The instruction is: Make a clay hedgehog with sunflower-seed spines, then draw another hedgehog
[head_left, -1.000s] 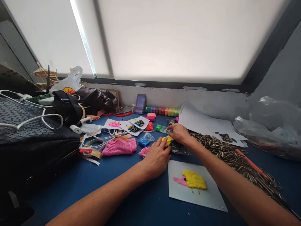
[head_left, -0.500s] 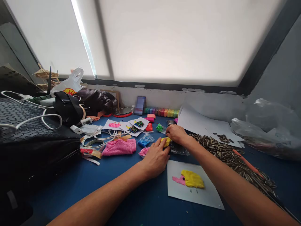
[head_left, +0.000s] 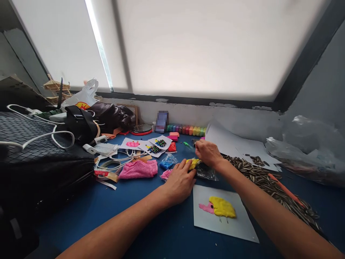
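My left hand (head_left: 180, 178) lies on the table with its fingers bent over a packet of yellow clay (head_left: 193, 164). Just beyond it, my right hand (head_left: 208, 152) is closed in a pinch at the clear plastic of a packet of green clay (head_left: 188, 145), which is blurred by motion. Under and beside my right wrist is a clear bag with dark contents (head_left: 207, 172). Nearer to me, a white sheet (head_left: 201, 223) carries an animal figure with a yellow clay body (head_left: 223, 207), a pink clay snout (head_left: 206, 207), a dark eye and drawn legs.
Blue clay (head_left: 167, 161) and pink clay (head_left: 166, 175) packets sit left of my hands, near a pink cloth (head_left: 138, 169). Decorated cards (head_left: 154, 148) lie behind. Striped sunflower seeds (head_left: 253, 172) spread at right beside white paper (head_left: 229, 138). A black bag (head_left: 48, 169) stands left.
My right hand has lifted slightly and moved right, and the green clay packet has shifted and blurred with it. My left hand stays on the yellow clay packet. The view has shifted slightly.
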`<state>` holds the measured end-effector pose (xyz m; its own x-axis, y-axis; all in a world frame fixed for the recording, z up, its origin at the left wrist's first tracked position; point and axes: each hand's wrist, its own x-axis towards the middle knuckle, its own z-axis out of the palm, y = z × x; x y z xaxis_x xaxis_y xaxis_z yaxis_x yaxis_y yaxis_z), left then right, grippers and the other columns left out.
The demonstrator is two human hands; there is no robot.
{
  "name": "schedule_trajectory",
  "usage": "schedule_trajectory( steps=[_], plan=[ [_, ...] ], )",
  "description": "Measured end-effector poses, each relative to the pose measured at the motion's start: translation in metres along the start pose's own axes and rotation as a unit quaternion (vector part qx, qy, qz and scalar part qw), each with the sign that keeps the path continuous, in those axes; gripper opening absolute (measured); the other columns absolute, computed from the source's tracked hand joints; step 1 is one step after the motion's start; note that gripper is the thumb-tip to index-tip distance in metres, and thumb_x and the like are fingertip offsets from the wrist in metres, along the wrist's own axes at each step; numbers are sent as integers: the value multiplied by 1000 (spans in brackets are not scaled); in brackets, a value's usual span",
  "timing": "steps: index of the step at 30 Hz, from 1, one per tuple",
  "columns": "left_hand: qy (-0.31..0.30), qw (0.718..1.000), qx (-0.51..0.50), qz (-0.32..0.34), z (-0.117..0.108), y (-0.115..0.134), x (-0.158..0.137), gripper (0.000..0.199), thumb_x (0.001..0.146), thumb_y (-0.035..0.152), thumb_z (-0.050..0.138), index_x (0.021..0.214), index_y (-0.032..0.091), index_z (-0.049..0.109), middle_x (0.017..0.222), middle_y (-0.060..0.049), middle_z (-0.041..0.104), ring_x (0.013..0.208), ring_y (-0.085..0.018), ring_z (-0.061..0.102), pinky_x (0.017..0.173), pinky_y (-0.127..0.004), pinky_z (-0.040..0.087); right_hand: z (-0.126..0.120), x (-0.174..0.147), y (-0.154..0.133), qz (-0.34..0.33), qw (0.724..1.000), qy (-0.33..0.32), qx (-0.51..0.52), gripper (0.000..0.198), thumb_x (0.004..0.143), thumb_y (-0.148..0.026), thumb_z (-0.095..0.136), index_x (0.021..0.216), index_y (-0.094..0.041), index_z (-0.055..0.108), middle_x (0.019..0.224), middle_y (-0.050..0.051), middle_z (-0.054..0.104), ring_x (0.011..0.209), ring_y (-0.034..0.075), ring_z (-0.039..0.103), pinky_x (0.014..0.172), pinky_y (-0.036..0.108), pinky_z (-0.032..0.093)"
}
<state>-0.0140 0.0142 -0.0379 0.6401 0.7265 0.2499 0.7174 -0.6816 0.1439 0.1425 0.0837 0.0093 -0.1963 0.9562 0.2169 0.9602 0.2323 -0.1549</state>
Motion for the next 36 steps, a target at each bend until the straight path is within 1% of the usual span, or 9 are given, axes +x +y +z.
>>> schedule_trajectory(
  steps=[3, 6, 9, 13, 15, 18, 23, 30, 36],
  plan=[
    [27, 997, -71, -24, 0, 0, 1, 28, 87, 21, 52, 114, 14, 57, 147, -17, 38, 140, -35, 27, 111, -52, 29, -19, -16, 2, 30, 994, 55, 89, 27, 93, -33, 57, 114, -16, 60, 112, 7, 64, 93, 19, 64, 80, 39, 54],
    [127, 964, -223, -76, -6, 2, 3, 28, 81, 13, 54, 108, 16, 53, 148, -17, 35, 141, -31, 27, 112, -52, 29, -39, -42, 3, 36, 977, 67, 201, 22, 95, -25, 44, 91, -14, 62, 87, 6, 72, 73, 13, 67, 67, 27, 54],
    [181, 875, -427, -139, -21, 6, 6, 36, 75, 4, 49, 108, 17, 47, 135, -15, 49, 126, -24, 48, 104, -43, 41, -54, -76, 4, 40, 954, 65, 289, 20, 91, -30, 44, 83, -17, 57, 85, 7, 72, 65, 14, 67, 59, 24, 53],
    [88, 719, -679, -118, -39, 16, 3, 68, 73, 10, 63, 132, 19, 32, 128, -15, 52, 104, -21, 63, 85, -36, 55, -62, -115, 3, 39, 941, 48, 333, 21, 88, -37, 50, 79, -20, 57, 71, 2, 67, 59, 13, 61, 56, 25, 51],
    [10, 677, -731, -88, -42, 21, 1, 63, 73, 25, 72, 126, 17, 39, 106, -11, 64, 81, -19, 68, 69, -33, 57, -62, -127, 0, 44, 937, 26, 344, 20, 86, -39, 53, 78, -21, 59, 66, -1, 62, 58, 13, 56, 53, 25, 48],
    [-50, 657, -748, -84, -39, 25, -2, 47, 72, 42, 76, 101, 13, 53, 80, -6, 67, 59, -16, 66, 52, -26, 53, -61, -138, -4, 68, 913, 19, 401, 24, 83, -44, 58, 84, -21, 62, 70, 0, 61, 63, 15, 57, 56, 26, 48],
    [-41, 626, -774, -87, -33, 25, -3, 40, 74, 45, 74, 91, 13, 57, 80, -5, 68, 61, -15, 67, 54, -24, 53, -53, -147, -7, 108, 863, -20, 493, 29, 80, -48, 63, 90, -21, 65, 79, 1, 64, 67, 14, 58, 65, 26, 50],
    [-20, 646, -756, -107, -34, 24, -2, 38, 68, 31, 81, 96, 12, 64, 79, -4, 68, 70, -12, 65, 66, -23, 51, -45, -153, -4, 118, 855, -35, 504, 34, 80, -55, 62, 75, -20, 63, 66, -1, 56, 63, 14, 52, 61, 25, 46],
    [-63, 649, -748, -118, -34, 23, -3, 33, 71, 39, 77, 75, 11, 59, 74, -7, 70, 58, -13, 64, 54, -23, 50, -45, -153, -5, 122, 841, -44, 526, 38, 84, -56, 58, 71, -20, 60, 63, -1, 53, 61, 13, 48, 61, 27, 43]
  ],
)
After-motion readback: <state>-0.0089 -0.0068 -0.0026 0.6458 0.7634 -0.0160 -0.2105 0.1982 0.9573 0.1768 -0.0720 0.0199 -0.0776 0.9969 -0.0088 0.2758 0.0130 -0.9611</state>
